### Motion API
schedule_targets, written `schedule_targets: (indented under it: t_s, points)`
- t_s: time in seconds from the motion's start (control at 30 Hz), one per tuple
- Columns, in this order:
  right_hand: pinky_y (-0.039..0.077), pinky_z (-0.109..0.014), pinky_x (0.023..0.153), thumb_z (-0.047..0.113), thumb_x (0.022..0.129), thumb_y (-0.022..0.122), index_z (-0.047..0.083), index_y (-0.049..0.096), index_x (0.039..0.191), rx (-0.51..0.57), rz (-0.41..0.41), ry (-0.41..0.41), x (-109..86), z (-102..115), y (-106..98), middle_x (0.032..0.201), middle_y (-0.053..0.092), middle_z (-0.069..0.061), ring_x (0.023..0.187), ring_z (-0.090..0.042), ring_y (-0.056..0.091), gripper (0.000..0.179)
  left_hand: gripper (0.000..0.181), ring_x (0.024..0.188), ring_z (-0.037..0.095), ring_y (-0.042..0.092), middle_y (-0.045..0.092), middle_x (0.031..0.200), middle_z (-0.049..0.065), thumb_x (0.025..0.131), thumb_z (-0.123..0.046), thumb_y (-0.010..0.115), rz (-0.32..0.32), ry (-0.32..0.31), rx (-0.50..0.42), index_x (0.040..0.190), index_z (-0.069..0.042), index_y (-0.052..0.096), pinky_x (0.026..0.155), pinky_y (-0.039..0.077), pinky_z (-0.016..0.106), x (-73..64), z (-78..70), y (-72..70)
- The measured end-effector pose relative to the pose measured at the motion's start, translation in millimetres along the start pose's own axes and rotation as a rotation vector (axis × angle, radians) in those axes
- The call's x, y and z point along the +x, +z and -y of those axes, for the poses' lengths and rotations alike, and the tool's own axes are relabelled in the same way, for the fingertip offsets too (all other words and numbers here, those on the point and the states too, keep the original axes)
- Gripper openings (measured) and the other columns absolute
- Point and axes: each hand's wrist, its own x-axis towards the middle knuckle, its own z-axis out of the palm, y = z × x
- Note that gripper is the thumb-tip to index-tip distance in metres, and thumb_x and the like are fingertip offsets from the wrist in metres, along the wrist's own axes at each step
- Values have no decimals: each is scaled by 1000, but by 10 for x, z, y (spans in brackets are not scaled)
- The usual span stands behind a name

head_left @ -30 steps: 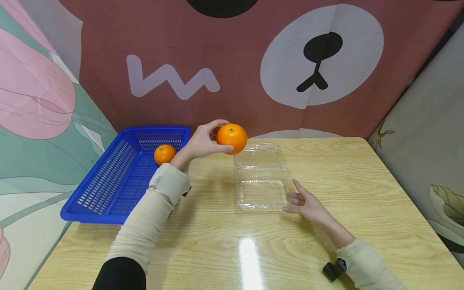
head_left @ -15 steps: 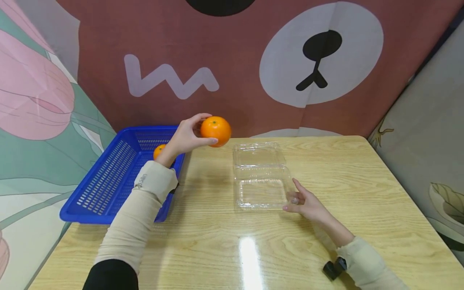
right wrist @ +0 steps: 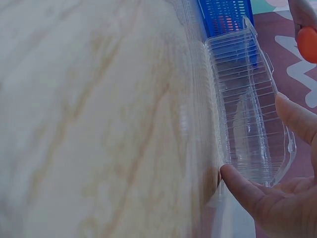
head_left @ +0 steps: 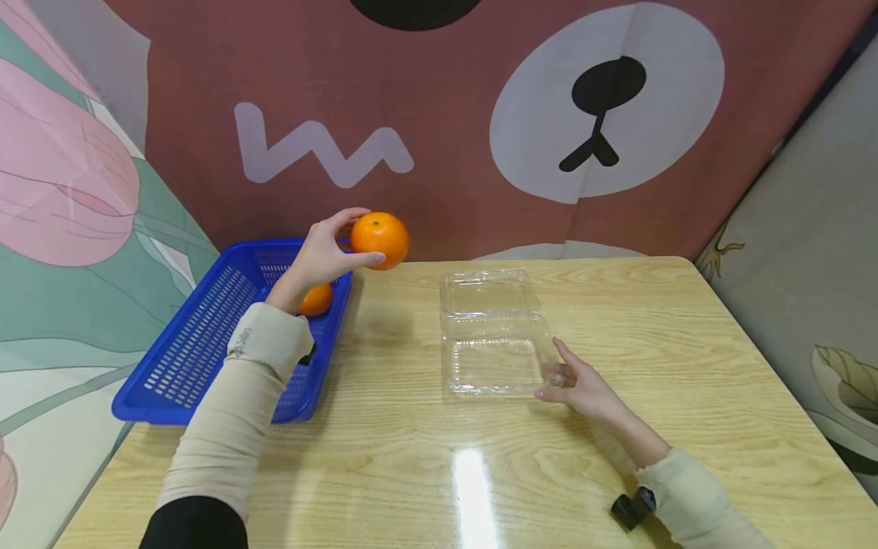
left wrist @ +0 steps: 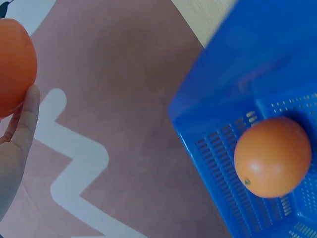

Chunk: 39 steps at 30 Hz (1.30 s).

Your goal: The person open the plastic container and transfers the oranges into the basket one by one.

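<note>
My left hand (head_left: 318,255) grips an orange (head_left: 379,240) between thumb and fingers, in the air just beyond the right back of the blue plastic basket (head_left: 188,347). A second orange (left wrist: 272,157) lies in that basket, partly hidden by my left wrist in the head view. On the table, a clear plastic clamshell box (head_left: 495,364) lies unfolded, its lid (head_left: 488,293) laid back toward the wall. My right hand (head_left: 583,389) touches the box's right side near the front corner, fingers spread; the right wrist view shows the thumb low and the index finger along the edge.
The wooden table (head_left: 398,457) meets a wall cloth (head_left: 439,137) printed with a bear face at its back edge. Small black devices are strapped at both wrists, the right one (head_left: 632,509) showing near the table's front.
My left hand has moved left with the orange, from near the box's lid to beside the basket, uncovering part of the basket's right side. My right hand and the box have stayed put.
</note>
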Motion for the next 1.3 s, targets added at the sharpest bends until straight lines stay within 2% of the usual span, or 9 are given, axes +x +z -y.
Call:
schedule_targets:
  t_s: [0.3, 0.53, 1.3]
  points:
    - [39, -51, 95, 21, 80, 72, 5, -2, 147, 6, 2, -7, 7, 1, 2, 136, 33, -35, 123, -47, 36, 101, 66, 104, 26, 53, 55, 121, 14, 77, -25, 75, -33, -27, 39, 134, -9, 45, 87, 49, 40, -80, 87, -172]
    - [39, -51, 95, 22, 80, 71, 6, -3, 147, 5, 6, -4, -3, 17, 2, 136, 33, -34, 123, -47, 36, 101, 64, 104, 26, 51, 55, 120, 13, 78, -28, 74, -62, -47, 68, 133, -9, 45, 88, 48, 42, -132, 208, -276]
    - [40, -51, 94, 23, 80, 72, 6, -3, 147, 2, 9, 2, 5, 8, 7, 135, 35, -33, 123, -47, 36, 102, 75, 112, 34, 44, 47, 128, 16, 77, -46, 69, -151, -213, 165, 136, -10, 40, 93, 39, 53, -395, 625, -622]
